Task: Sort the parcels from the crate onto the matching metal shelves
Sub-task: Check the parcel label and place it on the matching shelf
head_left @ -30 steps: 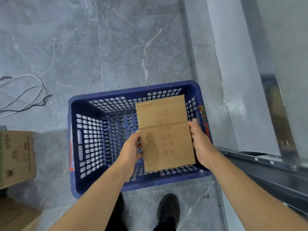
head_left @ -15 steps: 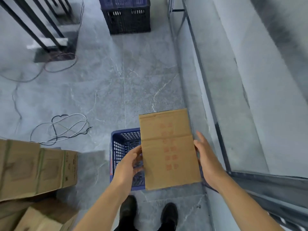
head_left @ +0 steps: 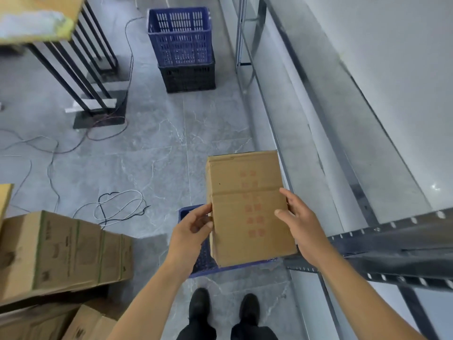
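A flat brown cardboard parcel (head_left: pixel 247 207) with red printed marks is held up in front of me, over the floor. My left hand (head_left: pixel 191 231) grips its left edge and my right hand (head_left: pixel 299 222) grips its right edge. Below and behind the parcel, the blue crate (head_left: pixel 196 263) stands on the floor, mostly hidden by the parcel and my hands. The metal shelves (head_left: pixel 382 244) run along the right side, the nearest dark perforated beam just right of my right hand.
A blue crate stacked on a black crate (head_left: pixel 183 50) stands far ahead. Large cardboard boxes (head_left: pixel 61 253) sit at the left. Loose cables (head_left: pixel 117 207) lie on the grey floor. A black metal frame (head_left: pixel 81 69) stands at the upper left. My shoes (head_left: pixel 220 307) are below.
The parcel has come up out of the blue crate, held in both hands. My view has tilted up, so the far crates and the shelf beam came into sight.
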Available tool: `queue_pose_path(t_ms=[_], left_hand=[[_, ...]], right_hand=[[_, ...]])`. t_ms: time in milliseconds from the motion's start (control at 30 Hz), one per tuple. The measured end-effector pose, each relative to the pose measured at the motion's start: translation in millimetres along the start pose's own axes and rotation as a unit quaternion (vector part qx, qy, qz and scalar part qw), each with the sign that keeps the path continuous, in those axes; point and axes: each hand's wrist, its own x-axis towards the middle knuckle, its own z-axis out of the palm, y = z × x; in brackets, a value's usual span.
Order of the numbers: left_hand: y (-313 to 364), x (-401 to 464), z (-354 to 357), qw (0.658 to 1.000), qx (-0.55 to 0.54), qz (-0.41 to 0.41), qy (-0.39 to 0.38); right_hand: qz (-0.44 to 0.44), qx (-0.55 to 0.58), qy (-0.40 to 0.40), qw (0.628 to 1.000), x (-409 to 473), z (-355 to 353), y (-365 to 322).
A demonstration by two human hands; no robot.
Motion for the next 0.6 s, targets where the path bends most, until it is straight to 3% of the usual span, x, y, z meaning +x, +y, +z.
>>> queue_pose_path(t_ms=[233, 400, 600], left_hand=[[20.0, -23.1, -29.2, 0.999, 0.009, 0.012, -0.038], [20.8, -25.2, -38.4, 0.986, -0.101, -0.039, -0.127], [44.7, -26.4, -49.0, 0.993, -0.069, -0.011, -0.097]], right_hand=[[-0.039, 0.041, -0.021, 0.998, -33.9, 7.9, -28.2], [-0.057, 0.081, -0.030, 0.995, -51.1, 19.5, -36.6], [-0.059, -0.026, -0.082, 0.995, -56.4, 23.1, -42.5]])
